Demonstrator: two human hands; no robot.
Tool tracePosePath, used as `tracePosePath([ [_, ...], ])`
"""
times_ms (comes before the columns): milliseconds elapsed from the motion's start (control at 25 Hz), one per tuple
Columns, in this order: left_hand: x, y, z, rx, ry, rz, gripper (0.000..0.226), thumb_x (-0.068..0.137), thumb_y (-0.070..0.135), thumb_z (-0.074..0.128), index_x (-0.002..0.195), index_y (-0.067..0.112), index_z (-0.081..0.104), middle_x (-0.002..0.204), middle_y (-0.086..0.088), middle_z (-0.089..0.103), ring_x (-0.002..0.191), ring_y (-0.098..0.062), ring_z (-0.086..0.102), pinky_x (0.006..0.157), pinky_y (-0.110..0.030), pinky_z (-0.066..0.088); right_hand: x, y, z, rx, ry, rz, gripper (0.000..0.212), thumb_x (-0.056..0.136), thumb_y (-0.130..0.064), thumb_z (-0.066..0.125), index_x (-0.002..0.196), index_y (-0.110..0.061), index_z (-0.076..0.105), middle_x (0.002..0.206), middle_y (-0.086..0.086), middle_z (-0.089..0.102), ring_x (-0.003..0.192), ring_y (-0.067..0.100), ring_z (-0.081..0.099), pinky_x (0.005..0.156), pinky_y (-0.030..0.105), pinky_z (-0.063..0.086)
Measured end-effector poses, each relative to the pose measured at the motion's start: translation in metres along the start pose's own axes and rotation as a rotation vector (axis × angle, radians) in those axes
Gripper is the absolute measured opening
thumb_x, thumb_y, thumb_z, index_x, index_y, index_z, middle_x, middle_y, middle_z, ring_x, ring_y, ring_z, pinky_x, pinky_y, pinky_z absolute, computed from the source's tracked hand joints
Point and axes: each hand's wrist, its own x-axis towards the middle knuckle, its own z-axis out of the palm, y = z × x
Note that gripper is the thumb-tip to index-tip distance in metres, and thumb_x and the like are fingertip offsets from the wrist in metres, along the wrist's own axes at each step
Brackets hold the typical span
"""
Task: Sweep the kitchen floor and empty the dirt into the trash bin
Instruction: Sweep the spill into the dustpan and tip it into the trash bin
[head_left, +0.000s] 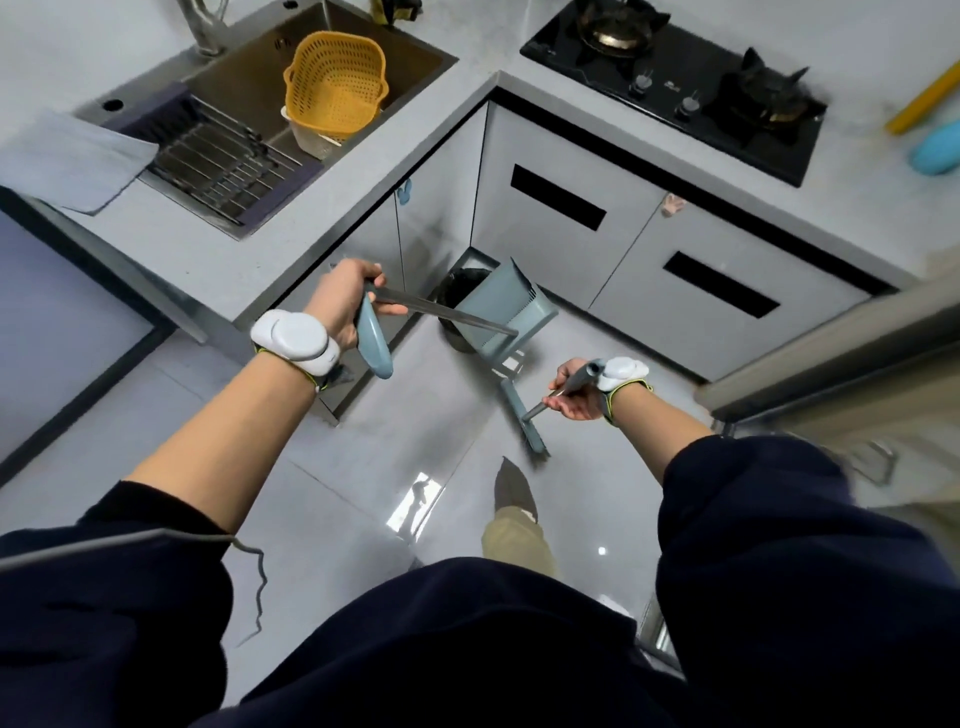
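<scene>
My left hand (347, 301) grips the top of the long metal handle of a grey-blue dustpan (506, 306). The pan is tilted over a black-lined trash bin (460, 293) that stands in the floor corner where the cabinets meet; the pan covers most of the bin's mouth. My right hand (574, 392) is closed around the grey handle of a broom (524, 421). The broom's blue-grey head rests on the floor just below the dustpan. Whether any dirt lies in the pan is hidden.
Grey L-shaped counter with a sink (260, 150) holding a yellow colander (335, 85) on the left, and a black gas hob (675, 78) on the right. Cabinet doors (623, 244) enclose the corner. My foot (511, 491) stands on glossy grey floor tiles (363, 467).
</scene>
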Motion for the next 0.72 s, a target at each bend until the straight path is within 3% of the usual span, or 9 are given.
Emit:
tracePosePath([
  [200,-0.022,-0.021,-0.019,0.098,-0.017,-0.052,0.035,0.094,0.01,0.035,0.06,0.013,0.038,0.066,-0.004,0.038,0.057,-0.025,0.062,0.027,-0.012,0.031,-0.02,0.046,0.018,0.027,0.03,0.027,0.017,0.076,-0.008,0.038,0.07,-0.009,0.054,0.053,0.013,0.068,0.044,0.026,0.068,0.041,0.021,0.051],
  [320,-0.027,-0.05,-0.025,0.082,-0.001,-0.109,0.032,0.095,0.009,0.036,0.062,0.012,0.039,0.064,-0.004,0.034,0.06,-0.028,0.053,0.027,-0.012,0.033,-0.022,0.067,0.016,0.019,0.053,0.038,0.025,0.085,-0.015,0.035,0.07,-0.011,0.054,0.055,0.012,0.069,0.048,0.027,0.07,0.046,0.022,0.052],
  [400,-0.024,-0.068,-0.028,0.128,0.021,-0.133,0.029,0.089,0.01,0.041,0.06,0.011,0.041,0.062,-0.004,0.032,0.053,-0.028,0.059,0.037,-0.016,0.046,-0.022,0.073,0.014,0.0,0.045,0.044,0.026,0.086,-0.016,0.035,0.069,-0.011,0.053,0.053,0.011,0.068,0.047,0.026,0.07,0.047,0.021,0.052],
  [520,-0.022,-0.093,-0.027,0.203,0.083,-0.131,0.018,0.075,0.003,0.047,0.057,0.008,0.045,0.065,-0.006,0.037,0.037,-0.022,0.055,0.068,-0.033,0.057,-0.03,0.073,0.012,-0.046,0.022,0.072,0.015,0.076,-0.009,0.037,0.069,-0.011,0.05,0.051,0.011,0.067,0.043,0.023,0.067,0.045,0.017,0.051],
  [640,-0.021,-0.126,-0.02,0.285,0.117,-0.156,0.005,0.062,0.001,0.049,0.058,0.003,0.051,0.062,-0.008,0.049,0.049,-0.027,0.053,0.07,-0.04,0.058,-0.035,0.077,0.015,-0.064,0.0,0.091,0.015,0.054,-0.01,0.042,0.068,-0.01,0.047,0.047,0.01,0.065,0.038,0.02,0.065,0.043,0.013,0.049],
  [720,-0.015,-0.148,-0.019,0.424,0.095,-0.193,0.008,0.054,0.011,0.052,0.058,0.005,0.055,0.06,-0.009,0.059,0.064,-0.032,0.062,0.077,-0.044,0.058,-0.038,0.082,0.022,-0.061,0.003,0.078,0.004,0.065,-0.01,0.042,0.068,-0.01,0.044,0.044,0.007,0.062,0.036,0.019,0.063,0.042,0.011,0.047],
])
